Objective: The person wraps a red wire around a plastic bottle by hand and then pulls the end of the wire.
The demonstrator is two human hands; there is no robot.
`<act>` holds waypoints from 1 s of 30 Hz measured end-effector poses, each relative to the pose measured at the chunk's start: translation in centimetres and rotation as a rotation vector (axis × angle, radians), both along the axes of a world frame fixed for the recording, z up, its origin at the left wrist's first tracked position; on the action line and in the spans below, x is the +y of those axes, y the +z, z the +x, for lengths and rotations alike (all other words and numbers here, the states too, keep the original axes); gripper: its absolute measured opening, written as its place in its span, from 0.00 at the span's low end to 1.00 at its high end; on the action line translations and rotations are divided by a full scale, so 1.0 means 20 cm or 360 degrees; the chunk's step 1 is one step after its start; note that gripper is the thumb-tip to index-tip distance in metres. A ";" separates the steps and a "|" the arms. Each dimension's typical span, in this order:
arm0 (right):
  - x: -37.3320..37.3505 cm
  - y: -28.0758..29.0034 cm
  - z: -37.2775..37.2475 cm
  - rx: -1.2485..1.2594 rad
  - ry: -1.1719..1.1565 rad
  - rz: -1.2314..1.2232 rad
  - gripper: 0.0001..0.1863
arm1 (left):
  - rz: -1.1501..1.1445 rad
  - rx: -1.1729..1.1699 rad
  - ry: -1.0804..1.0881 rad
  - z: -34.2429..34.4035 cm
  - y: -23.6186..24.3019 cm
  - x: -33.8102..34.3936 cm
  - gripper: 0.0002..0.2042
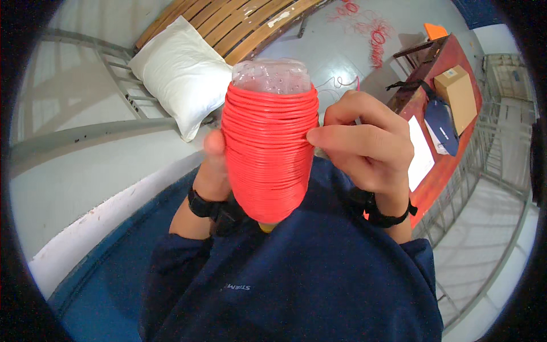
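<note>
A clear plastic bottle is held up in front of my chest, its bare bottom pointing away from me. Red cord is wound round most of it in close turns, and a yellow cap shows at the near end. My left hand grips the wrapped bottle from its left side, with most of its fingers hidden behind. At the bottle's right edge, my right hand has its fingers curled in a pinch against the cord's upper turns.
Loose red cord lies tangled on the floor. A white pillow rests beside a slatted wooden bench. On the right, a red table carries a cardboard box, a dark blue cap and white paper.
</note>
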State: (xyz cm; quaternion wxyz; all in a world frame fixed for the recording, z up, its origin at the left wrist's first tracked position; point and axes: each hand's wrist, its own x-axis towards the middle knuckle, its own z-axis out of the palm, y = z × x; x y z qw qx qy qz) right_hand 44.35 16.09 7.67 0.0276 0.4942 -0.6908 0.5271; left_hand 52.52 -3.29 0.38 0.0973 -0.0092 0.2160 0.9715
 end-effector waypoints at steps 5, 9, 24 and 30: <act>-0.02 0.02 0.04 0.0024 -0.0026 -0.0006 0.17 | 0.0060 0.0004 0.0011 -0.01 -0.03 0.00 0.57; -0.02 0.07 0.06 0.0099 0.0070 0.0006 0.16 | 0.0100 0.0020 0.0030 -0.01 -0.04 0.00 0.55; -0.01 0.03 0.05 0.0039 -0.0137 -0.0023 0.15 | 0.0228 -0.0060 -0.0050 0.01 -0.04 0.03 0.51; -0.01 0.02 0.03 -0.0049 -0.0158 0.0034 0.16 | 0.0229 0.0034 -0.0038 -0.02 -0.04 0.04 0.60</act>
